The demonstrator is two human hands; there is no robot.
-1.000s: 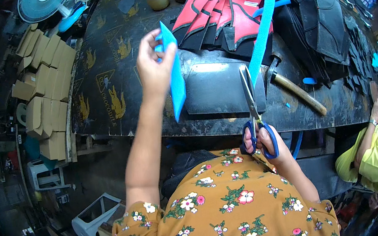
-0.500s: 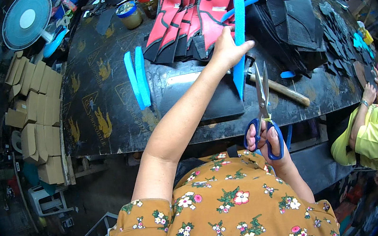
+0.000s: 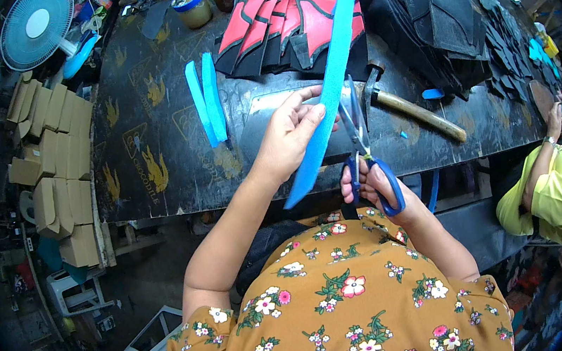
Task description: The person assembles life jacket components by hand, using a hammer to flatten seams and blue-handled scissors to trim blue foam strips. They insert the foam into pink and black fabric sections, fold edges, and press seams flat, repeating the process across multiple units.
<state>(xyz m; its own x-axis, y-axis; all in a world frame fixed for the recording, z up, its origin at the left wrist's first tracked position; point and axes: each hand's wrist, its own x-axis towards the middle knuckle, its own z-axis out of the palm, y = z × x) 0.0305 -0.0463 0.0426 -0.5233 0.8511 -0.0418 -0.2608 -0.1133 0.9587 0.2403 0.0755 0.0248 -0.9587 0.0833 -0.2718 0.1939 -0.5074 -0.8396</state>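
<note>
As I watch remotely, a dark table (image 3: 172,186) carries a heap of pink and black pieces (image 3: 265,25). In front of that heap slants a long blue strip (image 3: 337,79), which my left hand (image 3: 288,135) pinches. Nearby lies a hammer (image 3: 422,114). My right hand (image 3: 376,184) grips scissors (image 3: 359,140), blades parted; I cannot tell whether they touch the strip. 2 shorter blue strips (image 3: 213,99) lie leftward, 1 small blue scrap (image 3: 403,135) near the hammer.
</note>
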